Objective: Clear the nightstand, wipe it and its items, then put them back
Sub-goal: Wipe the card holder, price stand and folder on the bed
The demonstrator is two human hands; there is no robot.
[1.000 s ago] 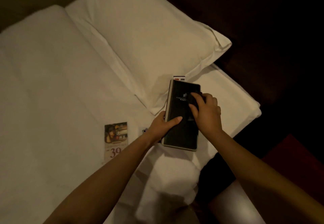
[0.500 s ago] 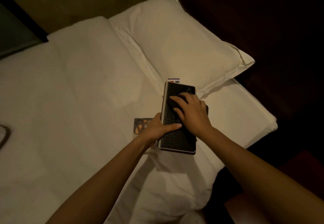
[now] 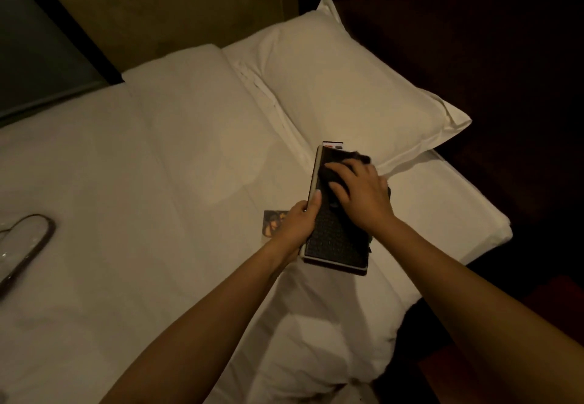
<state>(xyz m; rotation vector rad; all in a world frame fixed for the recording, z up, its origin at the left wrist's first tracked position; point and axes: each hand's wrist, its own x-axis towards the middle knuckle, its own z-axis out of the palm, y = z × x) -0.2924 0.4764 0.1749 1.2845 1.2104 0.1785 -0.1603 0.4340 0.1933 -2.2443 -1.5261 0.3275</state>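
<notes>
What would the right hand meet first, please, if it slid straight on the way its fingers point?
The right hand, pressing a dark cloth on the folder, points up-left. It would probably cross the folder's left edge onto the bare sheet; depth is uncertain.
</notes>
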